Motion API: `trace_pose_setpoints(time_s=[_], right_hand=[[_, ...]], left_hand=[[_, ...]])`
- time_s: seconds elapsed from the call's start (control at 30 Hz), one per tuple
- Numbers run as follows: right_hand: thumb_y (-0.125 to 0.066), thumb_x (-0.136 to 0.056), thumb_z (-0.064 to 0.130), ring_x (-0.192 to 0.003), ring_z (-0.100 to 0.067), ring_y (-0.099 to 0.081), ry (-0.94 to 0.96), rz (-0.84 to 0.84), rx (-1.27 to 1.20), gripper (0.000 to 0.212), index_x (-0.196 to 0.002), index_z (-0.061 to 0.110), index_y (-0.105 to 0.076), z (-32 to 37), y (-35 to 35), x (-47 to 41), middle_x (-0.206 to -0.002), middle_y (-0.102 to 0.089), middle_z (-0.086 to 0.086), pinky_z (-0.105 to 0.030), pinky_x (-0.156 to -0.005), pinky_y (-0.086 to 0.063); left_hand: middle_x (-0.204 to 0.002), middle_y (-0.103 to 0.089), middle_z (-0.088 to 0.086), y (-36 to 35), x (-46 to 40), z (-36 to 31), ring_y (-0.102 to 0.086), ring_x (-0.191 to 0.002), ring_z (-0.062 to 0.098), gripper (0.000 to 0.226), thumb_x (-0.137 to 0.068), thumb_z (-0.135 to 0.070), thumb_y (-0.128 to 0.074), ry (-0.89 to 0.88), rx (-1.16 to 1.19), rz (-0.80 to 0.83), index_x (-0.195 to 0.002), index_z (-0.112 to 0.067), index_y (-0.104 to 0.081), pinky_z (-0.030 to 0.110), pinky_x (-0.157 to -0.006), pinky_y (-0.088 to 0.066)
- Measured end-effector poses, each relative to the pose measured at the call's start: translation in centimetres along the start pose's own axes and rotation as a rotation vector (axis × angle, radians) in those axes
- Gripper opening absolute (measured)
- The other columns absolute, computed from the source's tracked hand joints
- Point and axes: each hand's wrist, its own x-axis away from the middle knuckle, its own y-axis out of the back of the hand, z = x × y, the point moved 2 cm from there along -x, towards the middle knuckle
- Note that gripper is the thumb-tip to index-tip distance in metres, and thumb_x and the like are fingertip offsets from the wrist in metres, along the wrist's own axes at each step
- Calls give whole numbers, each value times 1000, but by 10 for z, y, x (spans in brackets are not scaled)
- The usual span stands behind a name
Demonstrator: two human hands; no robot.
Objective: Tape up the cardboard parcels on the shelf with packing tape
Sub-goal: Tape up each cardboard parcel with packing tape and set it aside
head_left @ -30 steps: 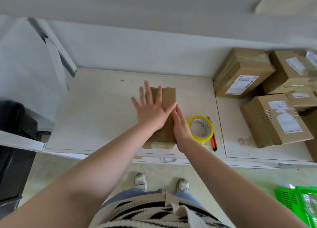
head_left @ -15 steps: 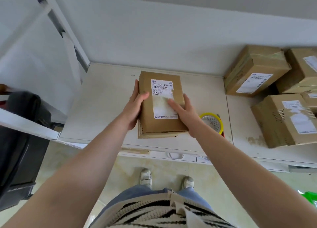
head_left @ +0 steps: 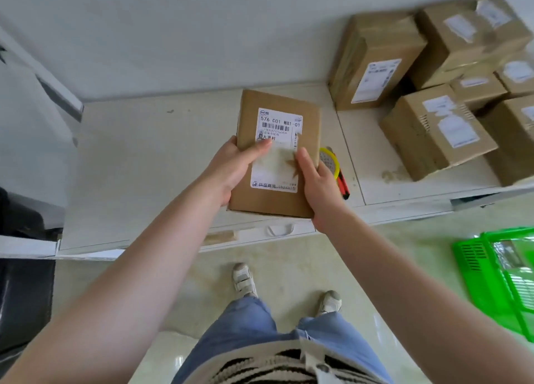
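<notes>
I hold a flat cardboard parcel point(head_left: 261, 195) with a white shipping label facing up, lifted above the front of the white shelf point(head_left: 150, 158). My left hand point(head_left: 231, 164) grips its left edge, thumb lying across the label. My right hand point(head_left: 316, 181) grips the right edge, thumb on the top face. A yellow roll of packing tape point(head_left: 329, 159) lies on the shelf just right of the parcel, mostly hidden behind it and my right hand.
A red box cutter point(head_left: 343, 185) lies beside the tape roll. Several taped cardboard boxes point(head_left: 433, 132) are stacked at the shelf's right end. A green plastic crate point(head_left: 497, 279) sits on the floor at right. A dark object stands at the far left.
The parcel, pressed flat on the shelf a second ago, has been turned label side up and lifted between both hands. The view has shifted down and right.
</notes>
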Motion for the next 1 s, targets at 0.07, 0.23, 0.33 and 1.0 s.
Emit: trace_pose_setpoints(time_s=[0.07,0.23,0.33,1.0], right_hand=[[-56,-94,51,-97,-16,-69,19,-54,-24,31,-115,29,-62,-6,26,12,-102,-72,5,-37,-86,-58],[-54,-97,48,-96,-6,-68,47,-206,-138,21,-109,32,-62,-36,120,54,-101,-72,12,-24,-83,-54],[-55,-97,46,-98,-7,-68,50,-340,-212,24,-112,30,-63,-58,193,79,-105,-72,10,-28,-88,-54],[-59,-84,58,-99,-16,-70,-117,-884,-429,48,-115,22,-66,-180,572,134,-108,-73,1,-44,-94,-55]], left_hand=[[-113,-73,8,-28,8,2,-71,-101,24,44,-92,-26,-68,-19,-18,63,-130,-9,-58,44,-89,-57],[-115,-72,6,-126,29,27,-72,-98,19,40,-93,-18,-64,-43,-122,237,-130,-8,-56,33,-80,-59],[-108,-74,3,-204,44,51,-73,-94,17,32,-94,-16,-65,-25,-171,352,-125,-9,-60,33,-81,-58],[-102,-75,9,-623,57,217,-73,-88,21,18,-95,-28,-63,330,-600,857,-102,-12,-68,36,-81,-59]])
